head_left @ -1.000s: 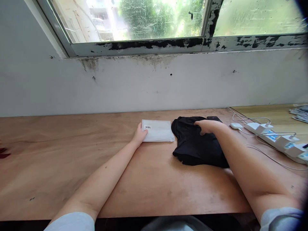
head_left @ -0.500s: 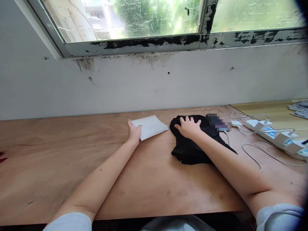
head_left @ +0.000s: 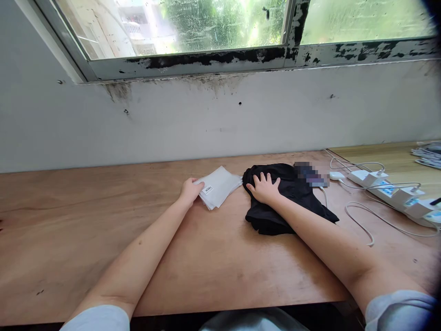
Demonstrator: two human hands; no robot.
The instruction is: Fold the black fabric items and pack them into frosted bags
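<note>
We see a wide, reddish-brown wooden tabletop [head_left: 103,239] set against a pale grey wall [head_left: 172,133], which is stained and pitted beneath a window [head_left: 220,27] whose metal frame shows flaking black patches. At the right, a long white power strip [head_left: 396,195] carries several white plugs, with thin white cables [head_left: 358,214] looping over the wood; behind it lies a paler, yellowish board [head_left: 372,158]. Near the middle of the tabletop we find a flat, white rectangular stack of thin layers [head_left: 222,181], its edges slightly fanned and a small barcode label [head_left: 207,189] near its left end. The left hand [head_left: 189,191] grasps that end, thumb on top. Just right of the stack lies a crumpled, matte black cloth [head_left: 292,211], on which the right hand [head_left: 265,189] rests with fingers spread, gripping nothing that we can see. A dark, blurred-out object [head_left: 312,174] adjoins the cloth's far right side.
</note>
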